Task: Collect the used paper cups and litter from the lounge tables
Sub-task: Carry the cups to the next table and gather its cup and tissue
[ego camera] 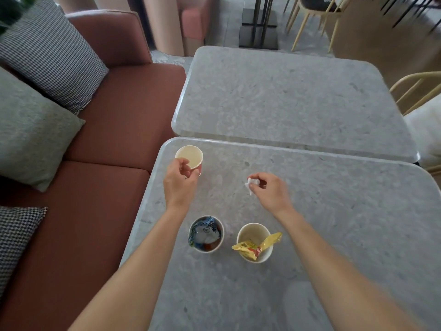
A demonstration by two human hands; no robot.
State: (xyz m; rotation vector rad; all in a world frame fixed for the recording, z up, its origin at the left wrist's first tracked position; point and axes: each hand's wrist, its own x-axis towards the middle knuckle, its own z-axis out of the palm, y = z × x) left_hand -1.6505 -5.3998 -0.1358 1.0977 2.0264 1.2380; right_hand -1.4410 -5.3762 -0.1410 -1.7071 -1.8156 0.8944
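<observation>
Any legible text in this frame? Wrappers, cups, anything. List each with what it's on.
Nothing can be read.
Blue wrapper in the left near cup: dark printed characters, too blurred to read.
Yellow wrapper in the right near cup: red and green print, too blurred to read.
Pink cup and tissue: no print visible.

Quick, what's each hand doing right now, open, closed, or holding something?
Left hand: fingers curled at the pink cup, by its near rim; a grip cannot be told.
Right hand: pinching a crumpled white tissue.
</observation>
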